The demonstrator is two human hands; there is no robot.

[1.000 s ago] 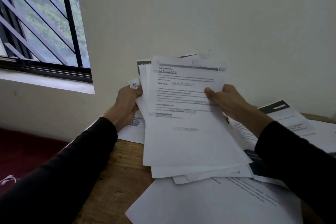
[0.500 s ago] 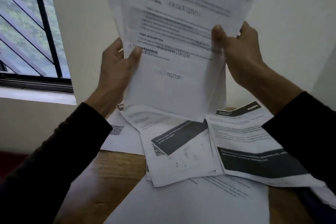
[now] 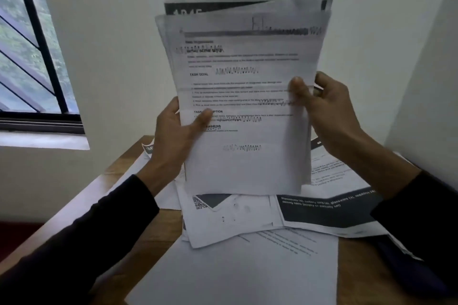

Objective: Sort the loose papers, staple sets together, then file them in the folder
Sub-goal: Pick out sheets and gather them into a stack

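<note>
Two-handed grip, left hand (image 3: 177, 136) and right hand (image 3: 327, 104), on upright paper stack (image 3: 247, 96)

White printed papers (image 3: 243, 96), black sleeves (image 3: 104, 225), brown wooden table (image 3: 158, 228)

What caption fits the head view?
Both hands, left hand and right hand, hold a paper stack upright above a paper-strewn table.

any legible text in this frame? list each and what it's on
"INITIAL SCENE SETUP", "TASK GOAL": headings on the front sheet of the held stack, gripped by the left hand and right hand.
"Placemats (4), cutlery sets (4), glassware (4)": partly readable, on the dark-banded sheet on the table.
QR code on the table sheet: no readable words.
Body text, scribbled-over lines, dark header at stack top: too blurred.
</note>
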